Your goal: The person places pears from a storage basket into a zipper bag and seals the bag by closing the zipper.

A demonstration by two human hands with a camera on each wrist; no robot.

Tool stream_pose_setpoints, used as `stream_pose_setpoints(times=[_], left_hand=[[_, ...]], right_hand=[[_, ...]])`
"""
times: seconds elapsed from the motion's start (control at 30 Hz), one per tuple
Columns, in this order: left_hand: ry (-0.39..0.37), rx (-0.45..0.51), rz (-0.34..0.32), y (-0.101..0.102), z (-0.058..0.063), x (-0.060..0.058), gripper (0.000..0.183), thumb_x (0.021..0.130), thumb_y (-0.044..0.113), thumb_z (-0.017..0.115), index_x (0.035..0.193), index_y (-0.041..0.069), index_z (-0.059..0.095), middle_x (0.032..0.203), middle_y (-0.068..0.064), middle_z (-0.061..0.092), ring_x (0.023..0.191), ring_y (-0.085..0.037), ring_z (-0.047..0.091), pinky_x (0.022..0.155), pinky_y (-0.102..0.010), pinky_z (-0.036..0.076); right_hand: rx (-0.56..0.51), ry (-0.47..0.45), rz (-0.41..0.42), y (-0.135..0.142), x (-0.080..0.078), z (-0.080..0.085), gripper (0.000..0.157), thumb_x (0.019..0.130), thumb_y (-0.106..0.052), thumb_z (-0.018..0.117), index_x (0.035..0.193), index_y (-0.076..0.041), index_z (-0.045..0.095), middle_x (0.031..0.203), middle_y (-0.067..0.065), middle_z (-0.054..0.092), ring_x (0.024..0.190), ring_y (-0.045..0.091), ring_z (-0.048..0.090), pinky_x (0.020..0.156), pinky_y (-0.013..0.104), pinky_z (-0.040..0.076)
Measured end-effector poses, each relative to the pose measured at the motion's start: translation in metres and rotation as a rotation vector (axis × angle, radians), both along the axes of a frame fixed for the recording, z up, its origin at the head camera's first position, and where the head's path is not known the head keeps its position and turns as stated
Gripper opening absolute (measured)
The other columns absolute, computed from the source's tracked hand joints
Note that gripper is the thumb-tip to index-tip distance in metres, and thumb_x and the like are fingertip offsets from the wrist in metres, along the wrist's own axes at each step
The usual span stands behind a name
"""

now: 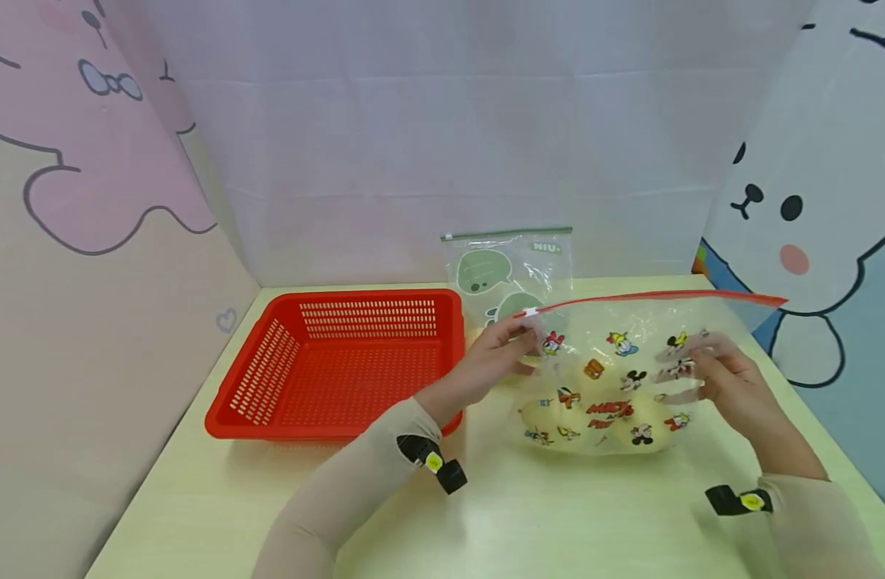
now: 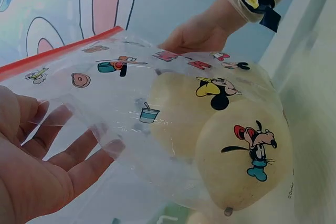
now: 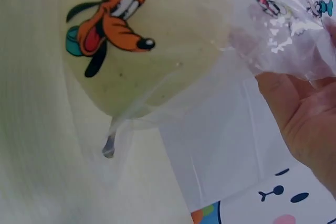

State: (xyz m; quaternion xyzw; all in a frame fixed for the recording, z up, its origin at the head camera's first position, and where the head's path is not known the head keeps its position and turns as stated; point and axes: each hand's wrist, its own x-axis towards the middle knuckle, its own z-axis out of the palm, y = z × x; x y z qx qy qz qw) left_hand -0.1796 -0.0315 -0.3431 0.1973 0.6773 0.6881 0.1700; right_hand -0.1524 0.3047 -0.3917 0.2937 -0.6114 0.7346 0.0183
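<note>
A clear zip bag (image 1: 590,334) printed with cartoon characters hangs upright low over the table, its red zip strip along the top. Inside are several pale yellow pears (image 2: 218,156), stems showing in both wrist views. My left hand (image 1: 496,358) holds the bag's left edge just below the white slider (image 1: 531,312). At the opposite edge, my right hand (image 1: 735,382) grips the plastic, and its fingers show through the film. In the right wrist view the film is creased around the right hand (image 3: 302,108).
A red plastic basket (image 1: 366,296) with slotted walls stands to the left, nothing in it. Behind my left hand, a second clear bag (image 1: 450,265) with a green zip and green prints stands upright at the back. Printed curtains close in the pale table (image 1: 544,523).
</note>
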Motion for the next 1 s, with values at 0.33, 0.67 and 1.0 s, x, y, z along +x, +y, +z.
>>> stream_pose_setpoints(times=[0.33,0.67,1.0], left_hand=[[-0.174,0.129,0.007,0.063,0.005,-0.029,0.013,0.104,0.014,0.051,0.108,0.004,0.059,0.098,0.001,0.058,0.086,-0.015,0.064,0.072,-0.034,0.058],[-0.262,0.166,-0.005,0.101,0.001,-0.061,0.013,0.106,0.018,0.049,0.104,0.01,0.06,0.095,0.003,0.058,0.083,-0.015,0.064,0.072,-0.04,0.058],[-0.319,0.16,0.027,0.123,-0.003,-0.089,0.015,0.106,0.022,0.048,0.107,0.014,0.061,0.099,0.003,0.058,0.088,-0.018,0.063,0.085,-0.05,0.055]], right_hand=[[0.021,-0.004,0.103,0.059,-0.015,0.017,0.035,0.106,0.005,0.019,0.124,0.003,0.049,0.121,0.009,0.066,0.096,0.026,0.072,0.062,0.043,0.059],[0.07,-0.15,-0.11,0.094,-0.032,0.017,0.03,0.108,-0.004,0.03,0.116,-0.009,0.059,0.108,-0.002,0.07,0.082,0.018,0.074,0.054,0.035,0.058],[0.057,-0.377,-0.186,0.111,-0.053,0.022,0.018,0.107,-0.02,0.041,0.11,-0.015,0.058,0.104,-0.006,0.066,0.079,0.019,0.073,0.056,0.041,0.058]])
